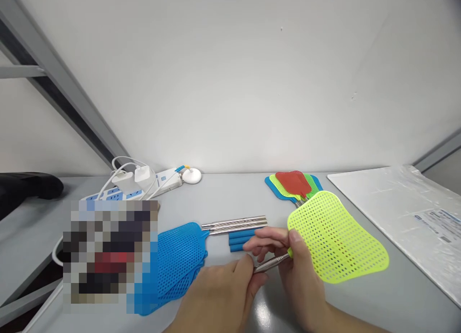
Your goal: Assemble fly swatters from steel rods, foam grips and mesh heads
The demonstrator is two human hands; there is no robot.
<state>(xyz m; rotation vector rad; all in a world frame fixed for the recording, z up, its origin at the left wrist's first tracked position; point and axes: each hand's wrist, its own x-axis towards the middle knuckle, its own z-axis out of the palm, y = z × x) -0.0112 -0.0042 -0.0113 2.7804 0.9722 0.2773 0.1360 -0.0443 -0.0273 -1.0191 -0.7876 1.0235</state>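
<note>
Between my hands is a yellow-green fly swatter [334,237] with a metal telescopic handle. My right hand [300,270] pinches it at the neck, where the perforated head meets the rod. Closed around the rod's other end, my left hand [223,289] hides the grip part. Just beyond my hands lie several metal rods [236,225] side by side, and several blue handle grips [245,238] partly covered by my right fingers. To the left, blue swatter heads [180,256] are stacked, partly hidden by a blurred patch.
At the back right lies a pile of swatters with a red head [293,183] on top. A white wrapped panel [403,213] covers the right side. A power strip [167,179] with chargers and cables, and a white round device [192,175], stand back left.
</note>
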